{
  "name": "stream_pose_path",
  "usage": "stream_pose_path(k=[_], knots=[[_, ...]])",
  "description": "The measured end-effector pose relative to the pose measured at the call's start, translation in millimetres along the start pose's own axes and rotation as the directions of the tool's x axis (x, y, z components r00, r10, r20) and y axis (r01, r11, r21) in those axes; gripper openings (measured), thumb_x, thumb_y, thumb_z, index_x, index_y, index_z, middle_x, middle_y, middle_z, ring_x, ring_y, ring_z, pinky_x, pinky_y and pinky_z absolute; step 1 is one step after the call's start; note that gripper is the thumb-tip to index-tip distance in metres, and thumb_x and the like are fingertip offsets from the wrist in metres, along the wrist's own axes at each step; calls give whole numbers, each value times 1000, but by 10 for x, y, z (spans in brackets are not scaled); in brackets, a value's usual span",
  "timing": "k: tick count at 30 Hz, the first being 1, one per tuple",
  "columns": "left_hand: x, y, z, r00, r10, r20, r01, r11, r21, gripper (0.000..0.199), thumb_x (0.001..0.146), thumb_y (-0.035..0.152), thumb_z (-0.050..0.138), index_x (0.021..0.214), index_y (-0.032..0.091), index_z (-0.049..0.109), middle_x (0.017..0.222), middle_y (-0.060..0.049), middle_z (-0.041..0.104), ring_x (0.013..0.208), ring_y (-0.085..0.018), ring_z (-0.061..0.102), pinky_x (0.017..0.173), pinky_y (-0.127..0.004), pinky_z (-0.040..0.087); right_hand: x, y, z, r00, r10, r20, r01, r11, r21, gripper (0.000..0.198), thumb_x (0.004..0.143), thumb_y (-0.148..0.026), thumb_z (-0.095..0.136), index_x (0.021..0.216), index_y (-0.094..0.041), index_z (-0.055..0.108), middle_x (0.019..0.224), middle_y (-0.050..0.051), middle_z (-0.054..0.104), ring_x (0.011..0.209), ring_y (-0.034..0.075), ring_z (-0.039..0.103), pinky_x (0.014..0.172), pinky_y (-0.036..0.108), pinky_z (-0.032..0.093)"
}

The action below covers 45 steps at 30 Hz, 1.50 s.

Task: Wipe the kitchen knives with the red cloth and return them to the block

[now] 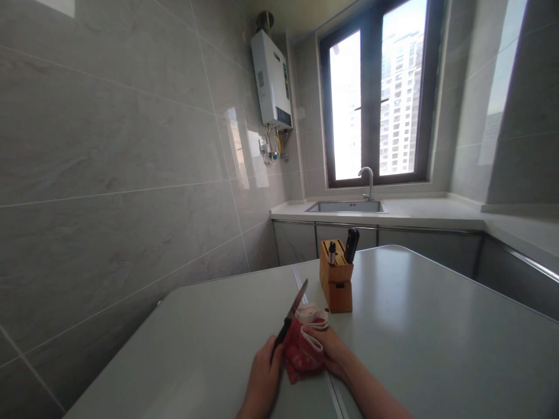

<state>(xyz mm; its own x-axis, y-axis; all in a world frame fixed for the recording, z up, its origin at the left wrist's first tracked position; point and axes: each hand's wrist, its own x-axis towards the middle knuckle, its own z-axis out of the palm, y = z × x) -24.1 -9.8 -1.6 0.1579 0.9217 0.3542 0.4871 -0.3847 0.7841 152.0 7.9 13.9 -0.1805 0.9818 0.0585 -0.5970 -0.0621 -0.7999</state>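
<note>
Counter [196, 343] extends beneath both hands. From where I stand, the left hand [263, 370] has its grip closed around the black handle of a knife [290, 318], blade angled up and away. Immediately right, a red cloth [301, 353] with white trim is bunched against or beside the blade's base; contact cannot be confirmed. The right hand [331, 344] has its grip closed on the cloth's folds. Beyond stands a wooden block [341, 297], holding a small handle [332, 254] and a large black handle [351, 245]. Judged status: one knife out, handling apparently under way, not complete; two slotted items untouched.
</note>
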Motion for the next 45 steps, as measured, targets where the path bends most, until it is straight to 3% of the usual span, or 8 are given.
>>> stream_pose_path(k=[3,5,13,21,27,45], knots=[[35,-39,-27,992,-67,-106,60,995,-74,43,86,50,40,96,15,64,97,-10,70,90,-25,63,82,-33,47,10,12,-24,997,41,-58,-37,996,77,44,54,-28,82,91,-14,63,82,7,72,75,22,68,72,37,53],[50,-54,-35,990,-82,-113,71,993,-94,44,85,51,41,97,14,64,99,-11,70,90,-25,63,82,-33,48,15,26,-40,996,47,-70,-41,995,90,41,55,-27,82,89,-14,63,79,6,72,72,20,68,71,35,53],[20,-32,-8,999,-31,-19,31,1000,2,35,89,41,39,94,16,63,89,-8,70,81,-22,63,73,-29,48,9,8,-41,998,14,66,-22,993,114,29,62,-23,78,84,-14,62,73,4,71,68,19,67,71,34,53],[20,77,-9,995,10,103,-16,998,56,30,90,35,39,84,17,62,78,-4,69,72,-19,61,68,-25,46,-26,-30,-28,990,64,123,-79,989,123,36,56,-19,81,87,-15,62,78,4,71,73,17,66,75,32,50],[6,163,-20,980,59,188,-65,997,27,26,88,31,43,100,21,65,96,-6,71,86,-21,63,77,-26,46,-4,4,-39,990,64,127,-76,993,87,32,58,-20,80,85,-15,64,76,3,71,71,15,65,75,30,49],[2,58,-3,996,-3,93,-2,998,56,29,90,35,39,83,18,61,79,-5,67,73,-19,60,69,-26,45,4,20,-17,996,12,92,-20,996,89,32,62,-21,76,92,-17,64,80,4,72,76,19,67,79,33,50]])
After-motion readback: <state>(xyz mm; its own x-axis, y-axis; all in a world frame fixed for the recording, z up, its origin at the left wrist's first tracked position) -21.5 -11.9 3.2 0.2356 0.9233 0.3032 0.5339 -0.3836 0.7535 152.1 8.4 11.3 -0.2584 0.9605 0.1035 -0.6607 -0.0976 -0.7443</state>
